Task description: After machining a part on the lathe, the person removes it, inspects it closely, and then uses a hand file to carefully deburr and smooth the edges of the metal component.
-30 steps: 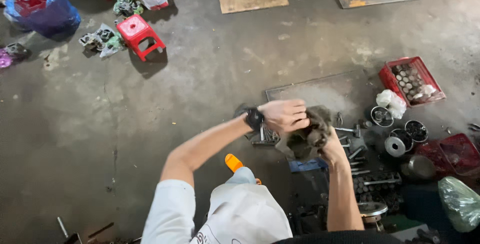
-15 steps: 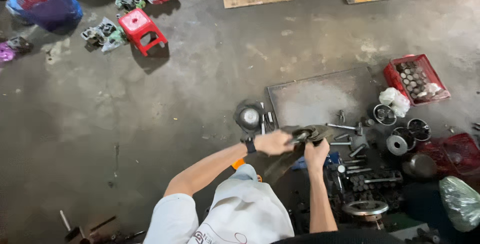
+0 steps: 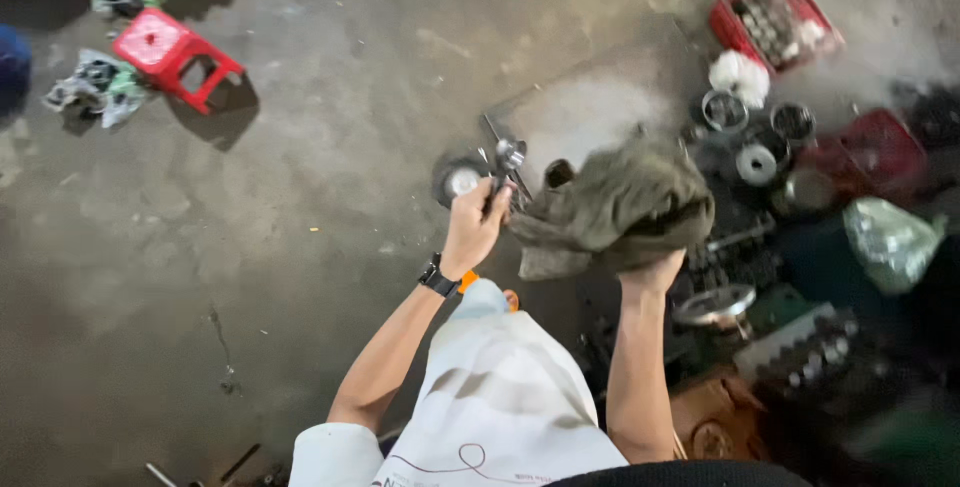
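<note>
1. Fingers of the left hand are curled tight around the stem of a small metal part, whose round shiny head sticks up at 12 o'clock from the fist.
2. A black watch sits on that wrist.
3. At 3 o'clock from the left hand, the right hand is buried under a dirty olive rag; how its fingers stand cannot be told (the cloth hides them).
4. The rag hangs just beside the metal part, its left edge nearly touching the left fist.
5. At 9 o'clock from the metal part's head, a round dark dish lies on the concrete floor.
6. At 2 o'clock from the rag stands a red crate with small parts.
7. Far off at 10 o'clock stands a red stool.
</note>
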